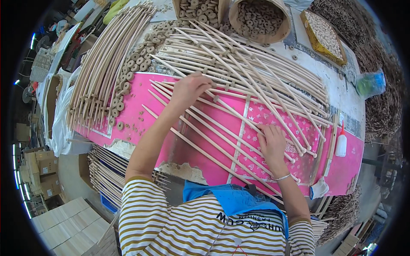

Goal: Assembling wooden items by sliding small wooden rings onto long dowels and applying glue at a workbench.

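Note:
My left hand (191, 89) is closed in a pinch on a long, thin wooden rod (235, 112) lying slantwise across the pink table cover. A small ring sits on this rod, just right of those fingers. Farther along the same rod, my right hand (272, 143) has its fingers bent round it; the palm side is hidden. Several bare rods (200, 147) lie side by side between my forearms, pointed at their far left ends. Beyond my hands is a heap of rods (282, 70), many carrying rings.
Loose brown wooden rings (134, 59) spread along the left and back. A round tub (287, 32) holds more rings, and a yellow box (318, 40) holds pale small pieces. Bundled rods (92, 81) lie left. A white glue bottle (341, 145) with red tip stands right.

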Demonstrator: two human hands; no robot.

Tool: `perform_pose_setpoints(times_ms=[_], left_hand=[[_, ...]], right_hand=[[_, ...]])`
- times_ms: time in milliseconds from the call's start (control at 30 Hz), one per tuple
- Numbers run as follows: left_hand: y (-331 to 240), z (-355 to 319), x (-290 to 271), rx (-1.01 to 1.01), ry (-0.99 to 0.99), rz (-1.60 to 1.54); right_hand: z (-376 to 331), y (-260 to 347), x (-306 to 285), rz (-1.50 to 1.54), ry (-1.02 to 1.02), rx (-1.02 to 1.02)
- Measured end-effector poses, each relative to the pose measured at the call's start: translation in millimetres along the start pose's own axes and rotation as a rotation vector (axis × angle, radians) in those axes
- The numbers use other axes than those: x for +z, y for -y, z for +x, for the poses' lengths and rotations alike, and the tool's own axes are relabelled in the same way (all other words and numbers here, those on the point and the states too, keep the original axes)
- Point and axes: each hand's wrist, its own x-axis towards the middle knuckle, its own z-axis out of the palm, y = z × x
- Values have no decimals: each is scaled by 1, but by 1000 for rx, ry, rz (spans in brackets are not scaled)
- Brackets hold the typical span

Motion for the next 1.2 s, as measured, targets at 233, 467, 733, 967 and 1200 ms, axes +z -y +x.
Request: perform_pose_setpoints(times_ms=[233,467,733,967,1200], left_hand=[[7,-40,-55,-487,-403,-842],[26,-98,-63,-640,-560,-853],[37,-131,-60,-690,-598,-876],[32,-136,-61,-704,-614,-888],[34,-145,-61,-707,-618,-902]], right_hand=[[55,-30,-32,-150,-339,-109],[-13,12,-3,-23,171,-101],[-14,26,-11,-14,272,-47],[-21,32,-6,74,340,-25],[-28,14,7,100,334,-151]])
